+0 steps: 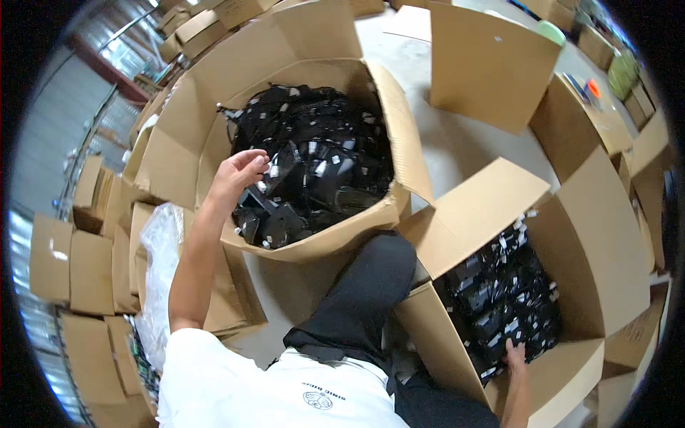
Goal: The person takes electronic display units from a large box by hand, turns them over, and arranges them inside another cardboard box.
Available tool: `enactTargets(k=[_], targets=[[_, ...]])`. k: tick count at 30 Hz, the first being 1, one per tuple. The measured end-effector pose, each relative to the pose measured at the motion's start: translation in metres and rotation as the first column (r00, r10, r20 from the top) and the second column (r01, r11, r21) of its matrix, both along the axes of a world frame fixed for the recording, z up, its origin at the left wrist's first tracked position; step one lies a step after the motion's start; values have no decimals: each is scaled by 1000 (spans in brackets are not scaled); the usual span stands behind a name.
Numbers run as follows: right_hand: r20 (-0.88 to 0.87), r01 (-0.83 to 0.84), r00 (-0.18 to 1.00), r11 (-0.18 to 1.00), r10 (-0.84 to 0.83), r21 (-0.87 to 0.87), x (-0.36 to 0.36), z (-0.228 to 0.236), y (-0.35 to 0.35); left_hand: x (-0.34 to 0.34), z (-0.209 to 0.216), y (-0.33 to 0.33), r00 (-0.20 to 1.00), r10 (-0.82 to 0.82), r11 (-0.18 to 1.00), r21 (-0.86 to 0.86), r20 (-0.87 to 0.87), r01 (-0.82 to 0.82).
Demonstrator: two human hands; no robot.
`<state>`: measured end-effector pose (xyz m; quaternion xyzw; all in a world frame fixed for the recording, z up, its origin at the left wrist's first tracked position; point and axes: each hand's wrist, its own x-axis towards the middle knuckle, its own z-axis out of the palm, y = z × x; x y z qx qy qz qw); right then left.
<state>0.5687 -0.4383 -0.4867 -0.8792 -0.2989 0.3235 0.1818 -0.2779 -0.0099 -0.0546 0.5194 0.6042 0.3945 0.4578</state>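
Note:
My left hand [244, 173] hovers over the large cardboard box [292, 250], its fingers loosely bent and nothing visible between them. Inside that box lies a heap of glossy black parts [314, 135], with black cords and small white tags or connectors among them. To the right, a second open carton [444, 339] holds similar black parts [496, 285], packed closer together in rows. My right hand [515, 352] reaches down into this carton at its near end. Its fingers close on a black part there, whose exact kind I cannot make out.
Clear plastic film [158, 264] hangs beside cartons at my left. An upright cardboard flap [492, 68] stands beyond the right carton, whose raised flap [485, 207] lies between both boxes. My knee [385, 260] touches or nearly touches the large box. Stacked cartons [93, 271] line the left.

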Motion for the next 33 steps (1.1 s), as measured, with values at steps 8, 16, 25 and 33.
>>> enactTargets(k=[8,16,25,33], targets=[[-18,-302,953,953,303,22,-85,134,63,-54,-66,-4,709,-440,896,-220,-551,385],[-14,-425,903,897,430,123,-149,245,111,-35,-97,24,166,-707,605,-466,-687,646],[-124,-584,793,803,596,123,-277,305,208,-43,-122,22,375,-791,580,-394,-484,713],[-179,-586,774,794,608,163,-301,335,209,-74,-47,-8,840,-341,922,25,-421,387]])
